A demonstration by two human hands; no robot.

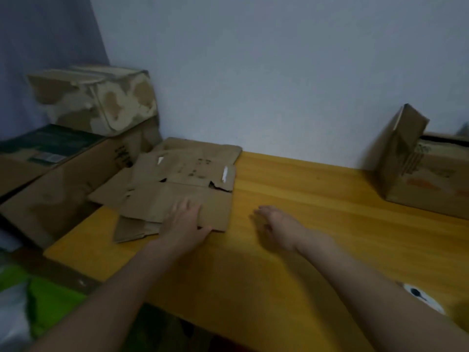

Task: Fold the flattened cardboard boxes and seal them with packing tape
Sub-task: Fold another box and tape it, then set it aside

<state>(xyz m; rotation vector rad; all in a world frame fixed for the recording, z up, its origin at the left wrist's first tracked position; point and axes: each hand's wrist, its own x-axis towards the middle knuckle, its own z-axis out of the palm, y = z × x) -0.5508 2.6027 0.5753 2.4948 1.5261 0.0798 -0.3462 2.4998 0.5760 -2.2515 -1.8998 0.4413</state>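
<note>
Yellow wood makes up the surface (317, 224), set against a pale wall, and on its left end lies the stack of flat boxes (182, 184), edges uneven, the top sheet nearest me. My left hand (184, 224) rests flat on that sheet's near edge, fingers straight, thumb out by the corner, gripping nothing. My right hand (276, 227) hovers over bare wood just right of the stack, fingers loose and holding nothing; it is blurred, so I can't tell finer detail. I judge the step to be drawing off the top sheet: I'd pin it with the left palm, slide it toward me, and catch the right edge with the other hand. Built boxes (76, 138) are piled at far left, another box (418, 168) stands at right. I see no tape.
</note>
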